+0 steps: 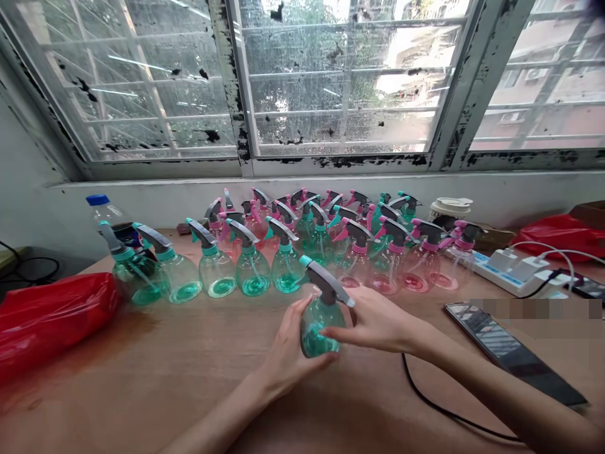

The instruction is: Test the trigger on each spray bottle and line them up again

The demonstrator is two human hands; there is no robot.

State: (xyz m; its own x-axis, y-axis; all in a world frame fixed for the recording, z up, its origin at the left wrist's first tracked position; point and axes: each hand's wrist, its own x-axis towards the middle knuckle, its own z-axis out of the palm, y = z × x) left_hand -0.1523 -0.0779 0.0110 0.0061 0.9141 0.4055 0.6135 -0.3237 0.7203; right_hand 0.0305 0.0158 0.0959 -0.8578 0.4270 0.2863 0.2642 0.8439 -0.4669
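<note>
Between my hands, above the front of the table, is a green see-through spray bottle (312,321) with a grey and teal trigger head, tilted a little. My left hand (290,337) wraps round its lower left side, thumb under the front. From the right, my right hand (366,318) grips the body below the trigger, its thumb across the front; its other fingers are partly hidden behind the bottle. Just beyond stand a row of green spray bottles (255,271) on the left and pink spray bottles (391,268) on the right.
More spray bottles crowd behind, near the window wall. A red plastic bag (57,315) lies at the left, beside a blue-capped bottle (101,208). On the right are a phone (510,353), a black cable (439,407), a power strip (496,274), a lidded cup (450,208) and another red bag (562,233).
</note>
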